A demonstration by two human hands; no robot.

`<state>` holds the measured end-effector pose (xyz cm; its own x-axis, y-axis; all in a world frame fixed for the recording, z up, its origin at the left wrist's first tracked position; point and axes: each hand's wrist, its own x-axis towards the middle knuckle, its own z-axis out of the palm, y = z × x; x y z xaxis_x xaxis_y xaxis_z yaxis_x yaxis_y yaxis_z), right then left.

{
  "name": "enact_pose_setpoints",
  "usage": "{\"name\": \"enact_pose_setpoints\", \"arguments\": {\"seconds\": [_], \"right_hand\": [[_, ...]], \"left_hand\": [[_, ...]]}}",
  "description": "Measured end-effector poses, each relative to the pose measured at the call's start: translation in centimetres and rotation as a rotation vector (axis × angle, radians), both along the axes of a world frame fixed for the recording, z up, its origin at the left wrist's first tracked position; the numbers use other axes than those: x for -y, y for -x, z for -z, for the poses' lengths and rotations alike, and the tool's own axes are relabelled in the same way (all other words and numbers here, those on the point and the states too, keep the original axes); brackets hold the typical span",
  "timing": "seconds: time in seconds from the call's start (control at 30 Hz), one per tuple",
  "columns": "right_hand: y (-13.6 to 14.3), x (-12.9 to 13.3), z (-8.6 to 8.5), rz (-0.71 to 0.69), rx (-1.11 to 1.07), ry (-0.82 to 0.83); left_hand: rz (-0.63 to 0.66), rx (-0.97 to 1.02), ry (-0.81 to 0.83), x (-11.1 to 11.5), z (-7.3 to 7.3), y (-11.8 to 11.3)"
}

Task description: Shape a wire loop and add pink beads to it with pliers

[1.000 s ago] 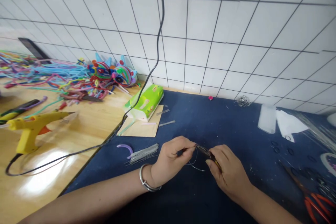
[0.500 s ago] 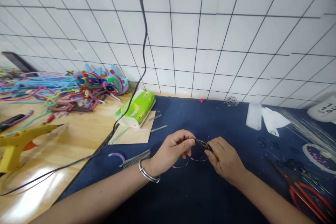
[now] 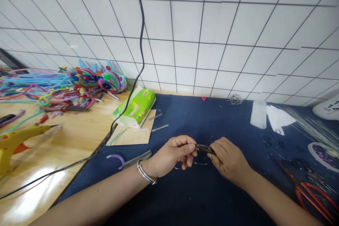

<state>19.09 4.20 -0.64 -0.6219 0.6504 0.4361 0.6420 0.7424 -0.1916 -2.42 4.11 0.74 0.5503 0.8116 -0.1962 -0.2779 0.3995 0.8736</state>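
My right hand (image 3: 230, 157) is closed round a pair of pliers (image 3: 203, 147), whose dark jaws point left. The jaw tips reach the pinched thumb and forefinger of my left hand (image 3: 182, 152). Between those left fingers is a thin wire (image 3: 202, 164) with small pink beads, curving below both hands toward the right one. Exactly where the jaws grip the wire is too small to make out. A silver bangle (image 3: 145, 172) circles my left wrist.
Scissors with orange handles (image 3: 304, 190) lie at right, near a white dish (image 3: 312, 150) of beads. Left are cut wires (image 3: 137, 158), a green tissue pack (image 3: 140, 104) and a yellow glue gun (image 3: 22, 141). A black cable (image 3: 143, 42) hangs down and crosses the table.
The view has shifted slightly. The pliers lie a little flatter, and the beaded wire below the hands has changed its curve. Both hands keep their grips.
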Motion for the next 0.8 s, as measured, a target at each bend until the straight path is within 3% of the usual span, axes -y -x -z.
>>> {"name": "enact_pose_setpoints", "arguments": {"seconds": [0.33, 0.53, 0.67, 0.8], "right_hand": [[-0.2, -0.4, -0.1, 0.042, 0.055, 0.008], [-0.1, -0.1, -0.8, 0.257, -0.131, 0.14], [0.9, 1.4, -1.5, 0.219, -0.214, 0.259], [1.9, 2.5, -1.6, 0.177, -0.192, 0.374]], "left_hand": [[-0.025, 0.088, 0.037, 0.0, 0.7, 0.0], [-0.182, -0.035, -0.186, 0.1, 0.5, 0.0], [-0.302, -0.209, -0.363, 0.2, 0.4, 0.0], [-0.33, -0.323, -0.456, 0.3, 0.2, 0.1]]}}
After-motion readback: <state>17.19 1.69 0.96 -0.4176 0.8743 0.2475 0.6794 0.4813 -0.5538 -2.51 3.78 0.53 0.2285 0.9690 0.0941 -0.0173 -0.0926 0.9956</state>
